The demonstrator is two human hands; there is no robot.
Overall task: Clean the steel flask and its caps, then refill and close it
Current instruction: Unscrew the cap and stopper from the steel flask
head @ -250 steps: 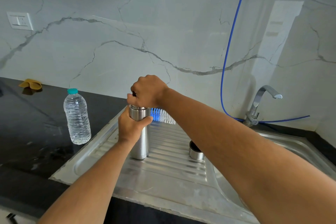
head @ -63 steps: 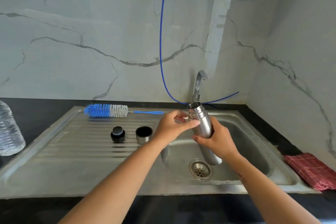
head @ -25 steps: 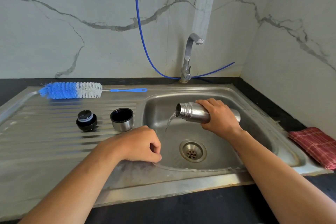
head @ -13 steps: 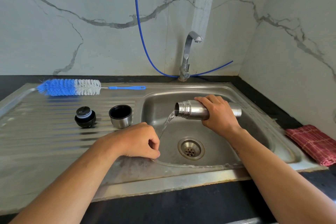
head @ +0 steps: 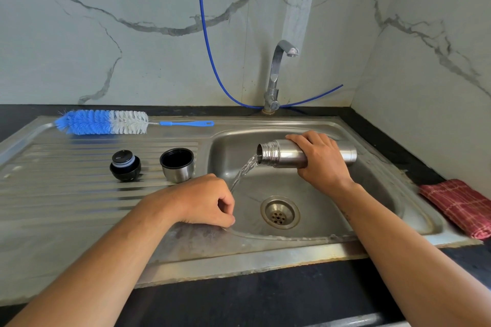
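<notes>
My right hand grips the steel flask around its middle and holds it on its side over the sink basin. Water streams from the flask's open mouth, which points left, down into the basin. My left hand rests as a loose fist on the basin's front left rim and holds nothing. On the ribbed drainboard the black inner cap stands beside the steel outer cap, which sits with its open side up.
A blue and white bottle brush lies along the back of the drainboard. The tap stands behind the basin with a blue hose running up the marble wall. A red checked cloth lies on the black counter at right.
Ten seconds ago the flask stood on the drainboard with the brush in it. It has since come over the basin, been tipped on its side, and the stream of water has grown fuller.
</notes>
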